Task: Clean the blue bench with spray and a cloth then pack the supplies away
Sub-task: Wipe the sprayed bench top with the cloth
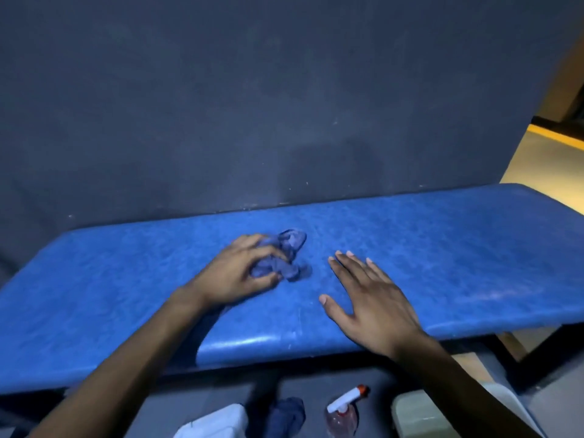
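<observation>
Cloth (284, 257) bunched under left hand (235, 273), no axis

My left hand (240, 273) covers most of the cloth (287, 251), so only its crumpled folds at one o'clock of my knuckles show. The desk (442, 263) runs off the left and right edges. At six o'clock, the spray bottle (343, 409), a second dark cloth (286, 417) and two pale containers (215, 423) are cut by the bottom edge. My right forearm hides part of the right container.
</observation>
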`<state>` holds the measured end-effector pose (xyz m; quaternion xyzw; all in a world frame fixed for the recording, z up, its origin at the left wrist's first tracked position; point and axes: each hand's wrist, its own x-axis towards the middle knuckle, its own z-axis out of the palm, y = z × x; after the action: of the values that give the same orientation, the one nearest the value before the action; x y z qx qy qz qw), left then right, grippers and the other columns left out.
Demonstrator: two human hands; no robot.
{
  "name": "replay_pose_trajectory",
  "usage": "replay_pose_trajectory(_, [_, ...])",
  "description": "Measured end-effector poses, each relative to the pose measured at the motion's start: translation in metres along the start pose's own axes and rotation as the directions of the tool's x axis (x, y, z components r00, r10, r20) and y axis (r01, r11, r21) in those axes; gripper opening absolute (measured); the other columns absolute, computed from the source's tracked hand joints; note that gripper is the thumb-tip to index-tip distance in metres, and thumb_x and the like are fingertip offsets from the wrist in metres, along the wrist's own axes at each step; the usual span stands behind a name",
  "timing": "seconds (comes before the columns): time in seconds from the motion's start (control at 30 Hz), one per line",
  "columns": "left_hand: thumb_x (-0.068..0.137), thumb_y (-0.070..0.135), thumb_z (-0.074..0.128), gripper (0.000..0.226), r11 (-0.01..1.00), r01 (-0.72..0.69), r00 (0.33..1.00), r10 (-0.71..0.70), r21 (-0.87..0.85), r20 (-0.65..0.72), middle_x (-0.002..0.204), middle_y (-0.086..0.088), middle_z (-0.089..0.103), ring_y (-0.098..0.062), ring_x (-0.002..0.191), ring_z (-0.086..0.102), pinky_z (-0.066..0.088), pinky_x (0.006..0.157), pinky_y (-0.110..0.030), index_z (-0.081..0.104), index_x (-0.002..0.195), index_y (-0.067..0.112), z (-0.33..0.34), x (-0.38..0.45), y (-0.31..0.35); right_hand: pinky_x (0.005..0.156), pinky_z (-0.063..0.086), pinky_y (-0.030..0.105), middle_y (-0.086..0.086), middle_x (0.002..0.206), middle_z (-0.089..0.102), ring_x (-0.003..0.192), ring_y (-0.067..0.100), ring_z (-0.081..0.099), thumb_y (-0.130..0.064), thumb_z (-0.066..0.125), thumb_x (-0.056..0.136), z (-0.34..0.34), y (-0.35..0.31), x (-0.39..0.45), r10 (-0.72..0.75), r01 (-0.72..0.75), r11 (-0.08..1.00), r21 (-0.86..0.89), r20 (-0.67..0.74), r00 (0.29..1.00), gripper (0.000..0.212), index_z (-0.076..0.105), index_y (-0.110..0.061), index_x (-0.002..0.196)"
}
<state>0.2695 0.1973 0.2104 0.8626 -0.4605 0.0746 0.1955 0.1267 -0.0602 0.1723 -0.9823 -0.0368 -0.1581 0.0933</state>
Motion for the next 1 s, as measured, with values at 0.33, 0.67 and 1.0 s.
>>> replay_pose_trajectory(0.33, [0.101,0.066,0.044,0.038,0.995,0.093,0.996,-0.093,0.029,0.009,0.102,0.011,0.058,-0.017,0.106,0.058,0.045,0.098,-0.037,0.063,0.124,0.043,0.017,0.069,0.017,0.125,0.012,0.036,-0.002,0.164,0.029,0.153,0.011,0.017,-0.068,0.029,0.093,0.000,-0.001,0.000,0.011,-0.011,1.000,0.018,-0.015,1.000,0.080,0.033,-0.018,0.156])
replay_pose_trajectory(0.67, [0.099,0.050,0.056,0.021,0.992,0.119,0.993,-0.119,0.041,-0.001,0.124,0.012,0.065,-0.017,0.128,0.059,0.044,0.105,-0.034,0.064,0.118,0.049,-0.005,0.060,-0.024,0.125,0.012,0.037,-0.001,0.165,0.027,0.154,0.011,0.015,-0.068,0.028,0.094,0.002,-0.001,0.001,0.007,-0.007,1.000,0.016,-0.020,1.000,0.082,0.030,-0.016,0.157])
replay_pose_trajectory(1.0, [0.090,0.049,0.063,0.030,0.992,0.115,0.993,-0.114,0.048,-0.009,0.101,0.011,0.070,-0.013,0.098,0.063,0.047,0.087,-0.028,0.070,0.116,0.037,0.014,0.011,0.043,0.125,0.015,0.038,0.003,0.163,0.032,0.152,0.014,0.021,-0.067,0.029,0.095,0.003,0.002,-0.001,0.001,0.000,1.000,0.015,-0.028,1.000,0.081,0.034,-0.013,0.155])
